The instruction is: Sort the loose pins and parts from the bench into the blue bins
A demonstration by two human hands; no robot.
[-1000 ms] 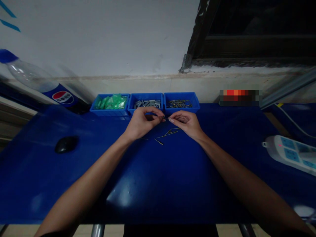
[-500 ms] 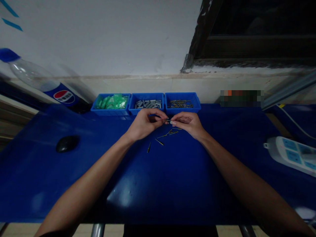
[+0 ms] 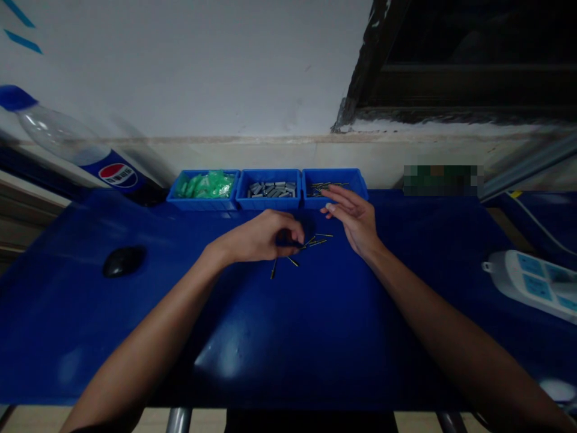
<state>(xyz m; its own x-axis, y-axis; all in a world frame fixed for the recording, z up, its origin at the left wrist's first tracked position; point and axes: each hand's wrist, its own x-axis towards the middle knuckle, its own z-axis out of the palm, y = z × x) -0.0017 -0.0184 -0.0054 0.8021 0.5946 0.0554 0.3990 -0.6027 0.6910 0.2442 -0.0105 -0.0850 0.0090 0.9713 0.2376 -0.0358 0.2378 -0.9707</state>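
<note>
My left hand [image 3: 274, 236] is low over the blue table, its thumb and fingertips pinched at the end of a thin brass-coloured pin, mostly hidden by the fingers. Just right of those fingertips lie more thin brass-coloured pins [image 3: 318, 242]. Another pin [image 3: 293, 261] and a darker-ended one [image 3: 273, 270] rest below the hand. My right hand [image 3: 356, 221] is raised in front of the right blue bin [image 3: 336, 174], fingers apart, with nothing visible in them. That bin holds many similar thin pins, partly covered by the fingers.
A middle blue bin [image 3: 269, 204] contains short grey metal cylinders; the left blue bin [image 3: 202, 205] holds green plastic bags. Farther left are a black mouse [image 3: 121, 261] and a cola bottle [image 3: 112, 171]. A white power strip [image 3: 532, 279] lies at the right. Behind the bins rises a wall.
My hands were together, fingertips meeting around a small piece; now they are apart. The left has dropped toward the pins on the table, and the right has opened and shifted slightly right.
</note>
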